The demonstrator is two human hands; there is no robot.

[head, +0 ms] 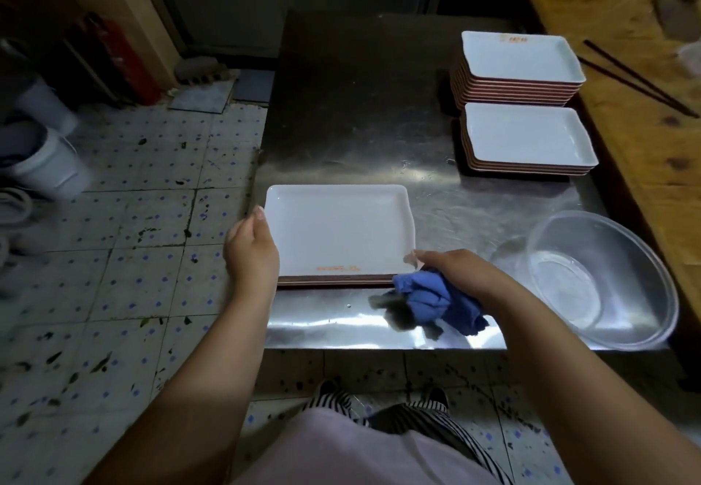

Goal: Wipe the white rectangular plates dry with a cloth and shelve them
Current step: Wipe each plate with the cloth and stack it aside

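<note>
- Your left hand (pixel 252 249) has its grip on the left edge of the white rectangular plate (pixel 337 230), thumb over the rim, steadying it. Your right hand (pixel 461 276) is clenched on the bunched blue cloth (pixel 436 304), which sits just off the plate's near right corner; that hand's fingertip touches the corner.
- The plate lies on the steel desk (pixel 360 112), at its front left, and seems to rest on another plate, since a brown edge shows beneath it.
- Two stacks of like plates, the far stack (pixel 519 55) and the near stack (pixel 527 135), stand well apart at the desk's right rear, beside a wooden board (pixel 626 67). A clear plastic basin (pixel 603 279) sits at front right.
- Judging by this, you are in the wiping step, with the cloth at the plate's edge, not yet on its face.
- Next, bring the cloth across the inner surface and rims while your left hand keeps the plate from sliding. No shelf is in view, so where the plate goes afterwards cannot be told.
</note>
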